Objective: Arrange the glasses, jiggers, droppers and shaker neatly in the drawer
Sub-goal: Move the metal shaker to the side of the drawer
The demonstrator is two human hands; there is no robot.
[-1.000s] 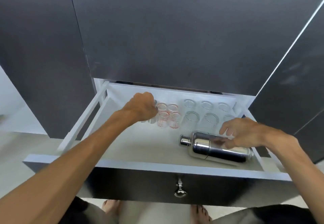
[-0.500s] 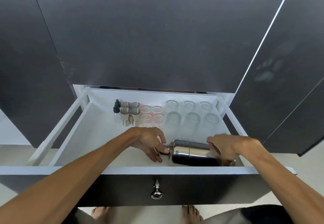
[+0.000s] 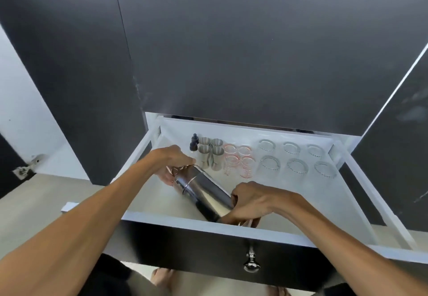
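A steel shaker point(image 3: 203, 191) lies tilted in the open white drawer point(image 3: 301, 205), cap end toward the back left. My left hand point(image 3: 172, 160) grips its cap end and my right hand point(image 3: 250, 203) grips its base near the drawer front. Along the back stand two dark droppers point(image 3: 194, 142), several steel jiggers point(image 3: 211, 151), several red-marked glasses point(image 3: 238, 159) and two rows of clear glasses point(image 3: 294, 159).
Tall dark cabinet doors point(image 3: 231, 41) rise right behind the drawer. The drawer's black front carries a metal knob point(image 3: 251, 263). White rails point(image 3: 379, 193) run along the drawer's right side. My bare feet show on the floor below.
The shaker has swung from lying sideways to a diagonal, cap end raised toward the back left. My left hand went from the glasses to the shaker's cap; both hands now hold it.
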